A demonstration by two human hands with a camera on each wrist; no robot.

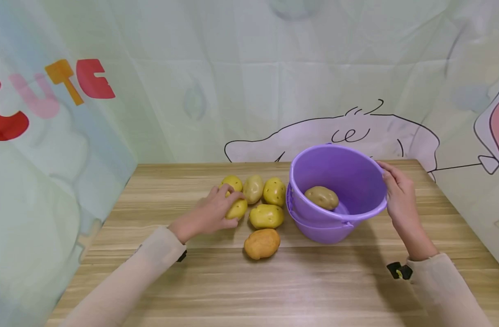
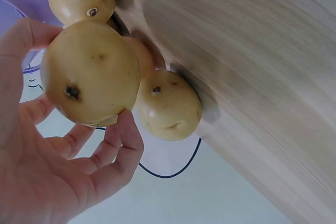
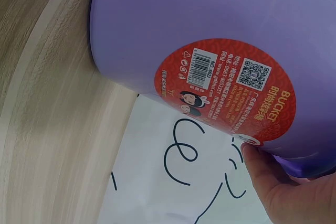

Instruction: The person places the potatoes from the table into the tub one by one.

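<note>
Nearest, beige fabric sleeves [image 1: 122, 277] reached over a wood-grain table [image 1: 217, 295], w/ an orange-brown oval potato [image 1: 261, 244] lying past them, touched by neither hand. Beyond it, the L hand [image 1: 210, 211] had thumb & fingers curled round a rounded yellow potato [image 2: 89, 74] – couldn't tell if it was off the table. An oblong yellow potato [image 1: 266, 216] lay just to its right.

Over on the right, the R hand [image 1: 401, 193] gripped the rim of a purple plastic bucket [image 1: 335, 165], thumb & fingers closed on the edge, prob. to steady it; couldn't tell if it tilted. A light-brown oval potato [image 1: 321, 198] sat inside; a red oval sticker [image 3: 226, 93] showed on the outer wall.

Further back, side by side: a round yellow potato [image 1: 232, 182], a pale elongated potato [image 1: 253, 189], a dark-spotted yellow potato [image 1: 275, 191]. Behind all hung a pale printed sheet [image 1: 172, 77].

Step in hand, as judged: picking up a potato for the bucket – one in, six outside incl. the held one. Next move called for a lift clear of its neighbours, a carry right over the near-left rim, & a gentle lowering w/ the bucket held steady.
</note>
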